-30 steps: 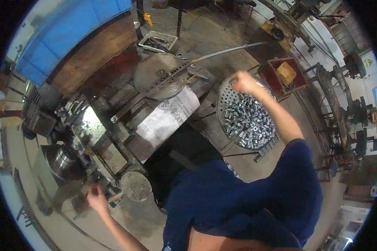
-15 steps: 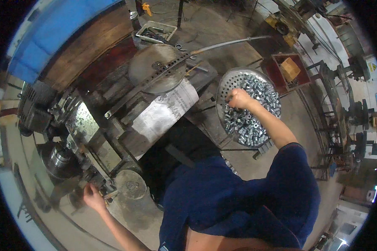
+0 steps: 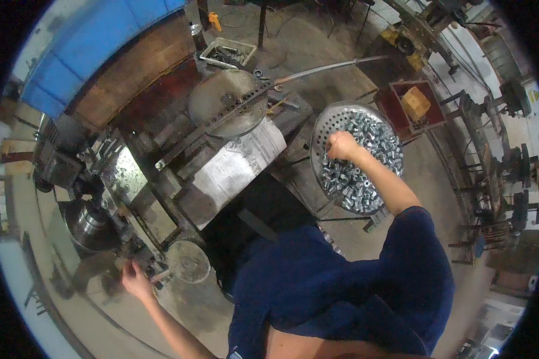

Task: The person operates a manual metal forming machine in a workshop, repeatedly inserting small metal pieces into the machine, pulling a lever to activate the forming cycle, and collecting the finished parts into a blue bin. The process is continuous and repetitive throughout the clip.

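Note:
My right hand (image 3: 344, 146) is over the left part of a perforated metal bowl (image 3: 323, 128) heaped with small shiny metal sleeves (image 3: 359, 184). Its fingers are curled closed, and whatever they hold is hidden. Far to the left, my left hand (image 3: 138, 281) is at the lower end of a greasy machine (image 3: 126, 173), beside a short handle (image 3: 160, 276) and a round handwheel (image 3: 188, 261). The fingers of this hand are bent together. What they grip, if anything, is too small to make out.
A printed paper sheet (image 3: 239, 164) lies on the machine in front of me, next to a round metal disc (image 3: 221, 99). A long perforated bar (image 3: 239, 100) crosses the disc. Behind stand a white bin of metal parts (image 3: 229, 54) and a red tray (image 3: 410, 102) with a yellowish block.
The whole view has shifted slightly. My right hand's fingers have curled in more tightly over the metal sleeves. The left hand stays beside the handle.

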{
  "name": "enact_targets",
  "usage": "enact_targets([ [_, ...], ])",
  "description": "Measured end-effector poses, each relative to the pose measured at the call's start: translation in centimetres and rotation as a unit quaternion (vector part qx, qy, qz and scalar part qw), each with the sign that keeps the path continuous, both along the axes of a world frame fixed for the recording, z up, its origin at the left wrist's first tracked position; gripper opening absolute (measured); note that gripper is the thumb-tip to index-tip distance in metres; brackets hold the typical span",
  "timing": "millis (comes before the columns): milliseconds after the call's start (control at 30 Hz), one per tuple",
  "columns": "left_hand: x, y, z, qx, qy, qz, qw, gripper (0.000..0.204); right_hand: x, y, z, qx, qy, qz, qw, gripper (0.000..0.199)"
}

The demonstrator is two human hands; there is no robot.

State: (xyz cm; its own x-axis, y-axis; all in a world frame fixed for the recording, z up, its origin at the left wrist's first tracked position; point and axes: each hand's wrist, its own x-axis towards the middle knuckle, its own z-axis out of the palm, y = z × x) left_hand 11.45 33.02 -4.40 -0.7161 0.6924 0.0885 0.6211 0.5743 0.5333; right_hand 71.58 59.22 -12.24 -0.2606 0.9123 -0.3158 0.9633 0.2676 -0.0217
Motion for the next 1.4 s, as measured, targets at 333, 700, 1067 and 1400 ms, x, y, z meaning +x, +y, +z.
enact_targets([
  [333, 0.1, 1.0, 1.0, -0.109, 0.018, -0.068, 0.992, 0.03, -0.7, 0.3, 1.5, 0.001, 0.041, -0.117, 0.992, 0.028],
  [700, 6.7, 4.0, 9.6, 0.153, -0.234, -0.242, 0.929, 0.024, -20.8, -4.7, 11.1, -0.028, 0.584, 0.235, 0.777, 0.035],
  [1067, 14.3, 6.1, 7.8, 0.229, -0.667, -0.159, 0.691, 0.041, -31.1, -10.4, 16.5, 0.108, 0.676, 0.381, 0.622, 0.015],
  [1400, 13.7, 6.5, 11.2, 0.153, -0.088, -0.284, 0.942, 0.022, -30.9, -10.9, 17.5, 0.083, 0.542, 0.441, 0.711, 0.032],
])
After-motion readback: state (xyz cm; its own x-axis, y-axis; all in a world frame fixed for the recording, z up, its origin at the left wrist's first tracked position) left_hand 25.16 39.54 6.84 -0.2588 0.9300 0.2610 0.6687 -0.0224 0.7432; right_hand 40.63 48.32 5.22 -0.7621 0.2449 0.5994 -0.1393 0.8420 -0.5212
